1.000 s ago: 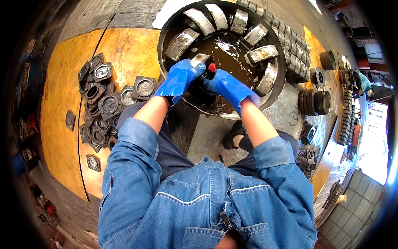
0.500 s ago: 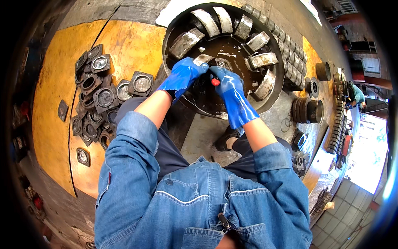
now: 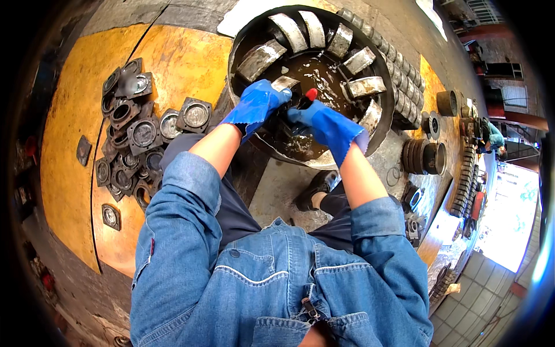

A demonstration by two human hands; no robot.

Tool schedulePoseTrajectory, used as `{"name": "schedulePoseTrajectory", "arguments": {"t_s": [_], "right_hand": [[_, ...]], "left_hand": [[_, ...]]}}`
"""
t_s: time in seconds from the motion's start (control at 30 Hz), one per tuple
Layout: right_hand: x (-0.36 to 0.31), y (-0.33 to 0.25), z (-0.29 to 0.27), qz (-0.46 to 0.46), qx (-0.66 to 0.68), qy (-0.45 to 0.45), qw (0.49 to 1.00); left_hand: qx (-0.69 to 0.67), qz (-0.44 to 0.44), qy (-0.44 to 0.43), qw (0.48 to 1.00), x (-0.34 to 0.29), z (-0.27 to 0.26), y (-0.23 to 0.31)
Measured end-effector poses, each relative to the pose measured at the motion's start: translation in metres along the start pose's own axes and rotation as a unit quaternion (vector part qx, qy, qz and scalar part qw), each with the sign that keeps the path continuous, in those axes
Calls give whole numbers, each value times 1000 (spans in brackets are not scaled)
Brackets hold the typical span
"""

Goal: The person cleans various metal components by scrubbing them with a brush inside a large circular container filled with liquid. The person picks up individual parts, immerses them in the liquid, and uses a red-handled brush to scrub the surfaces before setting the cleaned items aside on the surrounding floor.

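Observation:
Both my hands wear blue rubber gloves and work over a round, dark metal tub (image 3: 378, 136) of murky brown liquid. My left hand (image 3: 258, 103) is closed on a curved metal piece (image 3: 285, 83), wet and silvery on its upper face. In the closed fingers of my right hand (image 3: 326, 120) is a red-tipped tool (image 3: 311, 94), its dark part mostly hidden between the gloves. The tool is close beside the metal piece; whether they touch I cannot make out. Several curved metal pieces (image 3: 289, 32) lean around the tub's inner wall.
Left of the tub, a heap of square metal parts with round openings (image 3: 144, 133) lies on yellowish boards (image 3: 69, 115). Stacked metal rings (image 3: 404, 87) line the tub's right side. Larger cylinders (image 3: 425, 156) stand farther right. Another person (image 3: 495, 137) is at the far right.
My right hand has turned at the wrist, so the tool's red tip has swung upward and slightly right. My left hand stays in nearly the same place on the metal piece.

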State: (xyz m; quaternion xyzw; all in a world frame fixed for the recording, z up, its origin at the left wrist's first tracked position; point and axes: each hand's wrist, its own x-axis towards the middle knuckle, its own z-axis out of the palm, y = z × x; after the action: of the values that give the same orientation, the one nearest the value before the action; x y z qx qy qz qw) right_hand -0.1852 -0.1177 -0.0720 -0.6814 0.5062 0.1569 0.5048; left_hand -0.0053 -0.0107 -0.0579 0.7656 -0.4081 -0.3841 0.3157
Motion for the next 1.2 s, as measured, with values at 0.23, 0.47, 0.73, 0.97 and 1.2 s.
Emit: {"name": "schedulePoseTrajectory", "arguments": {"t_s": [0.23, 0.47, 0.73, 0.97, 1.2], "right_hand": [[-30, -30, 23, -9, -234, 72, 969], [-37, -25, 27, -63, -336, 154, 927], [-41, -13, 24, -230, -282, 240, 900], [16, 31, 23, -85, -48, 150, 984], [-26, -19, 14, -2, 153, -30, 988]], "left_hand": [[16, -53, 0, 998, 6, 1, -11], [6, -57, -16, 998, 7, -1, -3], [80, 37, 21, 996, -7, 1, -5], [51, -1, -40, 998, -19, -23, 15], [245, 256, 55, 933, -16, 4, -26]]}}
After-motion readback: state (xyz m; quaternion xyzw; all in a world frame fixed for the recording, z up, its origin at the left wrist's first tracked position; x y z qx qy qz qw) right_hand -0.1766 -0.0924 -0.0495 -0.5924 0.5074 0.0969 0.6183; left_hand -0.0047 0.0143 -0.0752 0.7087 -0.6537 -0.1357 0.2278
